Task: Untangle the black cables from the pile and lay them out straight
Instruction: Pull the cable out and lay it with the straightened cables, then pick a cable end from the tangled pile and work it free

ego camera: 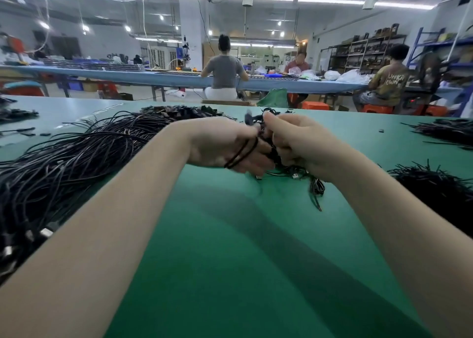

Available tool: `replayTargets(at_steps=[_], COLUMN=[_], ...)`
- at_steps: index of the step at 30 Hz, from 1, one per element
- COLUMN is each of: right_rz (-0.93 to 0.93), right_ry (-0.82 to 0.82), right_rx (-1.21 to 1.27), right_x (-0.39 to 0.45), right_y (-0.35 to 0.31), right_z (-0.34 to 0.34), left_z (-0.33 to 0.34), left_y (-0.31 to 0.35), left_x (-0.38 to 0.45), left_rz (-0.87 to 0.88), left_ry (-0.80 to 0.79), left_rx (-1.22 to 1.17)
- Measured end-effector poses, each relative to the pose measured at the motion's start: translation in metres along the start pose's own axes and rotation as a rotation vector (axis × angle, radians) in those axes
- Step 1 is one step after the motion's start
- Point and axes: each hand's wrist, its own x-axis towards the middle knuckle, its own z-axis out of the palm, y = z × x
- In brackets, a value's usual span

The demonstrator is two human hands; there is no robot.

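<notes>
- The green table (230, 235) carries everything, with a wide bare strip running toward the viewer between the two forearms.
- A big sheaf of laid-out black cables (76, 155) lies on its left side, strands roughly parallel, metal plugs at the near end; smaller dark piles sit at the right edge.
- The left hand (225, 145) is curled, with two cable strands looped across its back, so it is grasping the cable.
- The right hand (299, 143) is clenched on the small tangled bunch (314, 184) held between both hands just above the table, its loose ends and a plug trailing below.
- To do this well, I would judge: keep the right hand anchoring the knot, draw one strand out gently with the left rather than yanking, then lay it alongside the left sheaf, plugs aligned.
</notes>
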Motion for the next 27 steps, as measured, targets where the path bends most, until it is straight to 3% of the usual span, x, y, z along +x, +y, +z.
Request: replayTargets(at_steps=[4, 7, 9, 11, 13, 15, 17, 19, 23, 27], right_rz=[-0.010, 0.169, 0.268, 0.302, 0.257, 0.171, 0.069, -0.022, -0.142, -0.141], right_ry=[-0.166, -0.384, -0.419, -0.268, -0.025, 0.153, 0.216, 0.204, 0.129, 0.123], right_rx=[0.117, 0.103, -0.016, -0.231, -0.364, -0.349, -0.288, -0.261, -0.267, -0.084], right_x=[-0.003, -0.006, -0.006, -0.003, 0.001, 0.005, 0.010, 0.012, 0.007, 0.002], right_y=[0.002, 0.025, 0.044, 0.055, 0.054, 0.046, 0.032, 0.020, 0.013, 0.017], right_z=[0.023, 0.026, 0.019, 0.007, -0.005, -0.014, -0.013, 0.000, 0.027, 0.031], left_z=[-0.008, -0.018, -0.021, -0.023, -0.022, -0.013, 0.000, 0.012, 0.002, -0.009], left_y=[0.003, 0.006, 0.006, 0.004, 0.000, -0.009, -0.016, -0.021, -0.023, -0.028], left_x=[0.010, 0.000, -0.008, -0.013, -0.012, -0.003, 0.011, 0.024, 0.032, 0.026], left_rz=[0.313, 0.465, 0.499, 0.464, 0.340, 0.134, -0.030, -0.010, 0.208, 0.244], left_ry=[0.293, 0.242, 0.177, 0.082, -0.003, -0.026, -0.035, 0.031, 0.184, 0.162], left_rx=[-0.629, -0.813, -0.876, -0.802, -0.541, -0.187, 0.050, -0.010, -0.555, -0.483])
